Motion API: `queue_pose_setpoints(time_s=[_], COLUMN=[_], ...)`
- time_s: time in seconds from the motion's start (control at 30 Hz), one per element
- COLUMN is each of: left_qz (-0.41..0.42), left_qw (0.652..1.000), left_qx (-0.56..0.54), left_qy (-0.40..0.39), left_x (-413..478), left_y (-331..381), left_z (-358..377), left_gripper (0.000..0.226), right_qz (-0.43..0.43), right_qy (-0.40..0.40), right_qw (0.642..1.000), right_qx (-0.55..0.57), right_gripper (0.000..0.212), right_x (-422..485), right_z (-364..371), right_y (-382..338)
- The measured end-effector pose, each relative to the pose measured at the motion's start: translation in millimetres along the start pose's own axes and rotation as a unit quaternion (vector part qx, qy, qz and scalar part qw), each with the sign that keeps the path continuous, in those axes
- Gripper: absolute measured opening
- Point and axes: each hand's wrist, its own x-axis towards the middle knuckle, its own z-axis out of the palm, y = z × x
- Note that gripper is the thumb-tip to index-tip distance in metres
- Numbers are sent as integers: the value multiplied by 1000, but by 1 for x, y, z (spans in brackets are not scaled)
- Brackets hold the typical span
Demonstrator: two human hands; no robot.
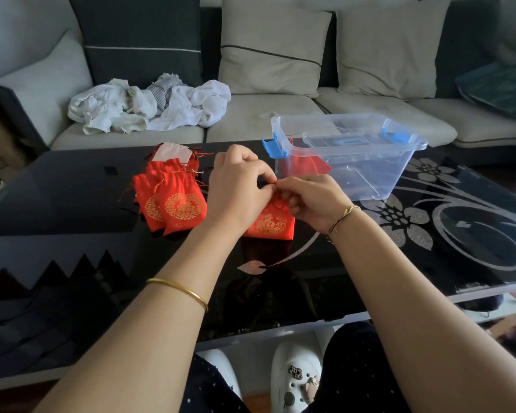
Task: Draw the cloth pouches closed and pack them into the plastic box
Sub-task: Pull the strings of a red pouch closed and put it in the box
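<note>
Red drawstring pouch (270,223), mouth pointing away, lies under both hands: left hand (236,186) and right hand (313,201) pinch its cord at the mouth.

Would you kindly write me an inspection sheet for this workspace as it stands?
Surface: black glass coffee table with a silver flower pattern.
Job's things: red pouch under the hands; pile of red pouches left of it; clear plastic box, open, with something red inside.
Clutter: heap of white cloths on the sofa.
Hands: left hand and right hand pinch the pouch's drawstring.
Cables: nothing seen.
Surroundings: sofa with cushions behind the table.
</note>
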Motion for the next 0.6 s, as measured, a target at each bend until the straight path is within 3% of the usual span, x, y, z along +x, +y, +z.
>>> queue_pose_setpoints(time_s=[0.2,0.4,0.5,0.6], left_qz=[39,53,29,1], left_qw=[999,998,999,999], left_qx=[35,39,2,-38], left_qy=[4,-4,-12,-29], left_x=[1,3,5,6], left_y=[4,0,-5,-11], left_z=[0,4,4,2], left_gripper=[7,7,9,10], right_qz=[40,12,-57,-122], right_qy=[-50,-72,-23,45], right_qw=[995,996,998,987], right_qx=[71,46,-23,-92], right_gripper=[12,8,5,16], right_x=[3,6,8,10], right_z=[-6,-12,-15,-19], right_y=[2,5,7,8])
